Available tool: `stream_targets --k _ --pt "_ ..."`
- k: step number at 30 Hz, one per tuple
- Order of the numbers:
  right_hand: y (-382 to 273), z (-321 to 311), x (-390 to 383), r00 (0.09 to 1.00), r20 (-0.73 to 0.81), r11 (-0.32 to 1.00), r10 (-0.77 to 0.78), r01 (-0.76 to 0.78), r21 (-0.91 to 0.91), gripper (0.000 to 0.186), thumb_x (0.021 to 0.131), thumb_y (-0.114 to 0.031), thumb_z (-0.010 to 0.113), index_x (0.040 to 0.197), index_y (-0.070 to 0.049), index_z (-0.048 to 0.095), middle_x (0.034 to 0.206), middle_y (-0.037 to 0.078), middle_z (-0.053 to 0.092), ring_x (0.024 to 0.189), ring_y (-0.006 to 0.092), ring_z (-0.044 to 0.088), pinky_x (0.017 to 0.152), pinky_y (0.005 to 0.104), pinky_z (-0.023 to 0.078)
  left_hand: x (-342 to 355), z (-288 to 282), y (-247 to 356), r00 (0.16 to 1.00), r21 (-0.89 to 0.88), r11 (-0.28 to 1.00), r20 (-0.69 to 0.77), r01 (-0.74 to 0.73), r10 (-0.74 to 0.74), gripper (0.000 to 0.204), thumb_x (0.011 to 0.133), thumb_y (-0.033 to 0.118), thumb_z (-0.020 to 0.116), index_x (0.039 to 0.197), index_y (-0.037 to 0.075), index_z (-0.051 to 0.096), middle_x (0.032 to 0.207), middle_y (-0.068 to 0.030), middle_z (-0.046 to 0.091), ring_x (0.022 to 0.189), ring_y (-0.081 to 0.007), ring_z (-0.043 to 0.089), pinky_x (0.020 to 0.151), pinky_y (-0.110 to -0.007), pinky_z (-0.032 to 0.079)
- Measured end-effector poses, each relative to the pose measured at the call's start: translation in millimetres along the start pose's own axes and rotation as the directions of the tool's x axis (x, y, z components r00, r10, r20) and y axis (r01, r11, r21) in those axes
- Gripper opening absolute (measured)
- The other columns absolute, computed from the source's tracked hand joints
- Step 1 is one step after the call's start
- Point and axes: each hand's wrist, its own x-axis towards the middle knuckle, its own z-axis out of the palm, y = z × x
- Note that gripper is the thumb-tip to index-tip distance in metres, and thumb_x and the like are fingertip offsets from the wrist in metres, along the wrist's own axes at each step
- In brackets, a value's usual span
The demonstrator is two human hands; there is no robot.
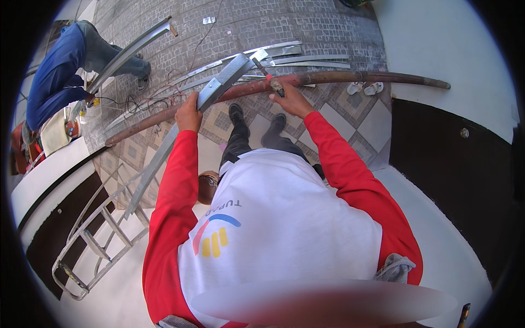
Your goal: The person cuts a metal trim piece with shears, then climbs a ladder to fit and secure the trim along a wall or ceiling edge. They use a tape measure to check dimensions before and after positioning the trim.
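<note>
My left hand [188,113] is closed around a long silver metal channel [221,82] with a ribbed face. The channel slants from the upper middle, past my left forearm, down to the lower left. In my right hand [292,101] is a slim hand tool [261,68] with a thin grey shaft and a reddish-brown handle; its exact kind is unclear. The tool's tip points up-left, close to the channel's far end. Under both hands a long rusty-red pipe [328,77] runs across, and the channel passes over it.
Several thin metal strips [311,58] lie on the paving beyond the pipe. At left, a bent-over person in blue [57,76] is by another metal channel [128,52]. Cords [136,104] trail nearby. A metal ladder [98,246] stands lower left; white slippers [373,88] lie right.
</note>
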Motion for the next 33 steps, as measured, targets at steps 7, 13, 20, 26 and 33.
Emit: stream_targets --k 7,13,20,26,33 --pt "-5.7 1.9 -5.3 0.991 -0.071 0.992 -0.109 0.113 0.05 0.056 0.089 -0.023 0.071 0.138 -0.002 0.053 0.129 0.024 0.062 0.124 0.038 0.058 0.106 0.0434 0.043 -2.3 2.0 -4.3 1.0 0.007 1.0 0.0 -0.005 0.005 0.053 0.077 0.003 0.066 0.127 0.019 0.057 0.117 -0.0116 0.07 0.099 -0.0376 0.069 0.082 -0.049 0.054" --pt "-6.2 0.5 -4.8 0.993 -0.046 0.994 -0.111 0.111 0.008 0.058 0.093 -0.029 0.07 0.141 -0.004 0.052 0.136 0.022 0.059 0.128 0.0353 0.056 0.108 0.0411 0.041 -4.9 3.9 -6.6 0.998 -0.01 0.999 -0.056 -0.036 0.035 0.054 0.077 0.003 0.067 0.128 0.019 0.057 0.117 -0.0131 0.07 0.098 -0.038 0.069 0.082 -0.05 0.054" --pt "-6.3 1.3 -5.9 0.987 -0.067 0.988 -0.149 0.152 0.037 0.053 0.092 -0.028 0.07 0.136 -0.003 0.055 0.129 0.023 0.062 0.122 0.0373 0.058 0.104 0.0429 0.044 -5.0 0.2 -2.5 0.998 -0.041 0.999 -0.062 -0.013 0.01 0.05 0.079 0.002 0.067 0.125 0.021 0.059 0.11 -0.0151 0.071 0.094 -0.0403 0.069 0.08 -0.051 0.054" --pt "-8.2 6.4 -5.1 0.98 -0.126 0.988 -0.155 0.154 -0.013 0.048 0.089 -0.024 0.071 0.129 -0.001 0.057 0.12 0.026 0.064 0.115 0.0424 0.061 0.099 0.0463 0.046 -7.8 -0.2 -2.3 0.997 -0.022 1.0 -0.079 -0.022 0.02 0.049 0.079 0.002 0.066 0.124 0.02 0.06 0.107 -0.0148 0.072 0.093 -0.0401 0.07 0.079 -0.051 0.054" --pt "-7.3 -1.6 -8.9 0.988 -0.04 0.989 -0.148 0.147 -0.009 0.057 0.094 -0.033 0.069 0.14 -0.003 0.052 0.136 0.022 0.057 0.128 0.0366 0.054 0.107 0.041 0.041 -8.6 -3.8 -0.1 0.996 -0.036 0.999 -0.087 -0.033 0.03 0.048 0.079 0.002 0.067 0.123 0.019 0.06 0.106 -0.0148 0.072 0.092 -0.0403 0.07 0.079 -0.051 0.054"
